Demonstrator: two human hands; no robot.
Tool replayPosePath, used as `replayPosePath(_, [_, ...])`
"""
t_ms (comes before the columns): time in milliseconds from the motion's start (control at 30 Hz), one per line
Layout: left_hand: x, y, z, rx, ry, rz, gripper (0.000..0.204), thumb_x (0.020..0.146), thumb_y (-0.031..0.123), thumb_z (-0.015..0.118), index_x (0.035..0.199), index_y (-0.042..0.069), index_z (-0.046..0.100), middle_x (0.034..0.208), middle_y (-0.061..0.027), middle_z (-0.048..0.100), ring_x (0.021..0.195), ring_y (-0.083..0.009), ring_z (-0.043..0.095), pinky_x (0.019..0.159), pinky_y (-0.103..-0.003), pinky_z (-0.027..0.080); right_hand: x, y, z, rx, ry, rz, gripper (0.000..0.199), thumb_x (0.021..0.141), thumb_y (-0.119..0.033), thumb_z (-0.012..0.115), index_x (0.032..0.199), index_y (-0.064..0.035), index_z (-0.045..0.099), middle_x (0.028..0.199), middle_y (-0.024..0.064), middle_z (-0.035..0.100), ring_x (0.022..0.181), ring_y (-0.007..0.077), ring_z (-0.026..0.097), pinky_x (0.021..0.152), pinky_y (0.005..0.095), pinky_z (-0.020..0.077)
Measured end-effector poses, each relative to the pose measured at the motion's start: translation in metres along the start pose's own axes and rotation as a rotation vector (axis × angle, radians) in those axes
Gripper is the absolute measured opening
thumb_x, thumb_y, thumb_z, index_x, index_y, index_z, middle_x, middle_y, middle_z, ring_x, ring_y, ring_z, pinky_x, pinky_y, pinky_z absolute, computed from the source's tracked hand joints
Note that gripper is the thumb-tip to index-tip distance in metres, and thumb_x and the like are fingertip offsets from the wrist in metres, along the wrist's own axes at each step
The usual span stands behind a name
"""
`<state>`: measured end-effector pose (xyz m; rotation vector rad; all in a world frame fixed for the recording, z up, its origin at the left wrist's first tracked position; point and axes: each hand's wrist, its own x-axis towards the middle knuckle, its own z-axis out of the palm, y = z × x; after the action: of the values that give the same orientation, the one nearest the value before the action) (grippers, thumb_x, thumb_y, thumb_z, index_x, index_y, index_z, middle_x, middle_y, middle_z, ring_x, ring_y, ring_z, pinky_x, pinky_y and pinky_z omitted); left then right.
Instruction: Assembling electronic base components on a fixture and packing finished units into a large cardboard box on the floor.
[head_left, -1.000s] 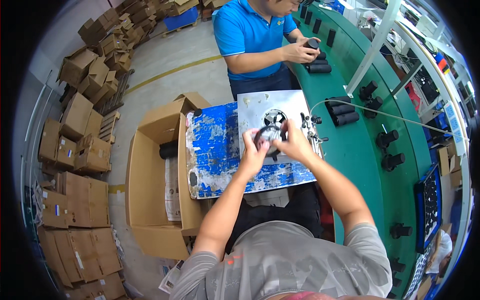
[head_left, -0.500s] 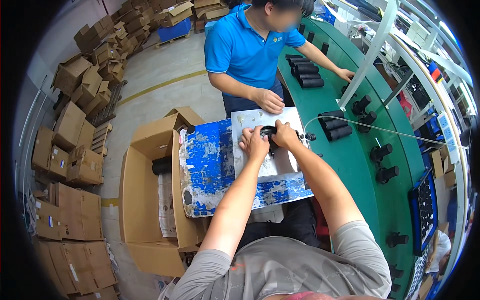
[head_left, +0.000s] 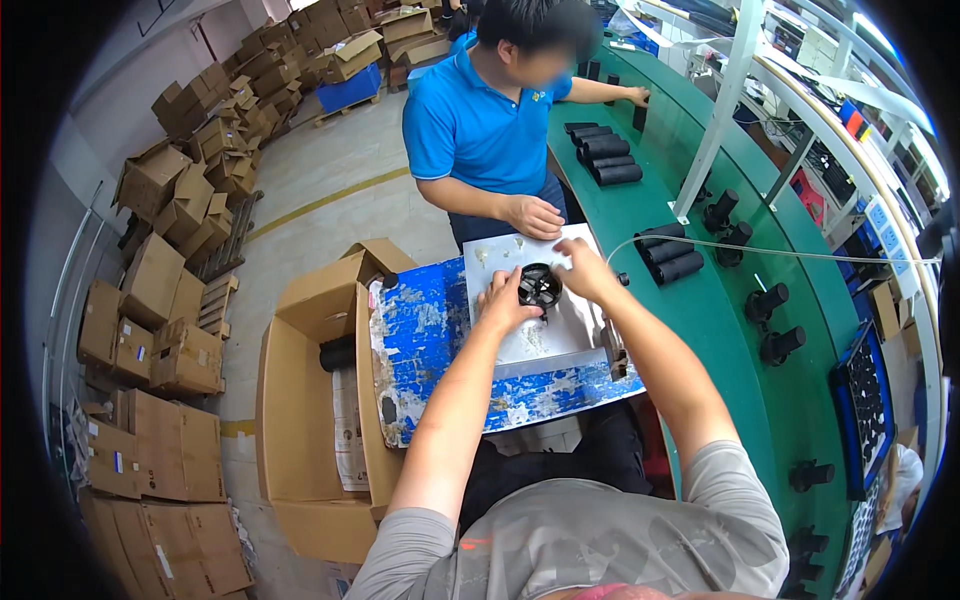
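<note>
A round black ring-shaped part with an open, spoked middle (head_left: pixel 540 287) rests on a metal plate (head_left: pixel 520 343). My left hand (head_left: pixel 505 300) grips its left side, thumb below and fingers along the upper left. My right hand (head_left: pixel 588 272) is just off its upper right edge, fingers apart, with nothing visible in them. Beneath the plate is a worn blue tabletop (head_left: pixel 425 325). A small metal fitting (head_left: pixel 614 352) stands at the plate's right edge, partly behind my right forearm.
An open cardboard box (head_left: pixel 312 400) stands left of the table. A co-worker in a blue shirt (head_left: pixel 485 135) stands opposite, near hand beside the plate. On the green bench (head_left: pixel 690 335) to the right are black tubes (head_left: pixel 676 265) and several upright black parts. A thin hose (head_left: pixel 780 256) crosses it.
My right hand has come off the ring-shaped part, uncovering more of it. The co-worker's far hand has moved farther along the green bench to an upright black tube. The view has shifted slightly.
</note>
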<state>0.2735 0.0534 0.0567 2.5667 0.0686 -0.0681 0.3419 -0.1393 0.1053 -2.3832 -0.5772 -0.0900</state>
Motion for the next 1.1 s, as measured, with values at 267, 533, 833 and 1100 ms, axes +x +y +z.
replayPosePath(267, [0.004,0.007,0.003,0.052,-0.056,0.014,0.109,0.067,0.056,0.081,0.155,0.015,0.03,0.139,-0.0114,0.041,0.133,-0.0306,0.04,0.107,-0.049,0.028,-0.084,0.125,-0.041,-0.345,-0.066,0.182,0.03,0.081,-0.001,0.052,0.108,-0.0036,0.064,0.111,0.0203,0.062,0.106,0.0384,0.061,0.09,0.0464,0.0508])
replayPosePath(533, [0.005,0.034,-0.008,0.105,-0.125,-0.219,0.109,0.065,0.057,0.082,0.155,0.023,0.032,0.139,-0.0083,0.04,0.13,-0.0328,0.041,0.106,-0.05,0.026,-0.136,0.128,-0.025,-0.281,-0.123,0.279,0.037,0.081,-0.002,0.055,0.116,-0.0053,0.063,0.12,0.0168,0.061,0.108,0.0383,0.061,0.091,0.0458,0.0503])
replayPosePath(833, [0.004,0.038,-0.011,0.015,-0.113,-0.286,0.114,0.058,0.058,0.085,0.155,0.027,0.033,0.144,-0.0126,0.037,0.133,-0.0342,0.037,0.107,-0.051,0.025,-0.145,0.126,-0.031,-0.329,-0.041,0.246,0.036,0.083,-0.008,0.056,0.118,-0.0052,0.062,0.12,0.0181,0.062,0.109,0.0382,0.062,0.092,0.0458,0.0506])
replayPosePath(1100, [-0.008,-0.007,-0.003,-0.115,0.132,0.193,0.079,0.073,0.03,0.083,0.143,0.014,0.05,0.138,-0.0122,0.044,0.128,-0.0348,0.046,0.106,-0.045,0.038,-0.023,-0.009,-0.048,0.053,-0.1,0.113,0.034,0.084,-0.023,0.066,0.111,-0.0026,0.065,0.105,0.0224,0.068,0.098,0.0381,0.066,0.086,0.0447,0.052])
